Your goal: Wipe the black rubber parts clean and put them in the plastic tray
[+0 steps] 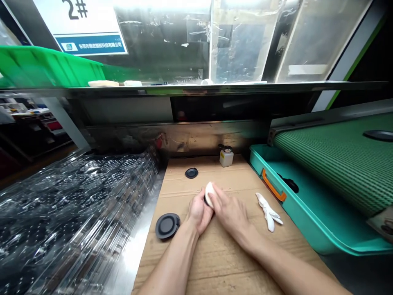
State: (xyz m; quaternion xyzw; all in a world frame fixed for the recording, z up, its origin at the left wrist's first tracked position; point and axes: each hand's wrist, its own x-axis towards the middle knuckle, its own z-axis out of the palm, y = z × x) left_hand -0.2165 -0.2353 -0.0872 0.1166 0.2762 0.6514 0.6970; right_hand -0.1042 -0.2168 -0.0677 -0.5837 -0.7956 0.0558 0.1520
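Observation:
Over the cardboard sheet (221,254), my left hand (198,211) cups a small black part, of which only a dark edge (206,201) shows. Pressed on top of it is a white oval pad (210,193), gripped by the fingers of my right hand (229,207). The two hands touch each other, and most of the black part is hidden between them. A round black lid (167,226) with a small tab lies left of my left forearm. Farther back on the cardboard rests a smaller black disc (191,173).
Clear plastic trays (92,205) are stacked at left. A small bottle (226,157) stands at the back, and a white glove (268,211) lies at right. Beyond it are a teal bin (307,217) and a green conveyor belt (334,151). A metal shelf (190,89) crosses above.

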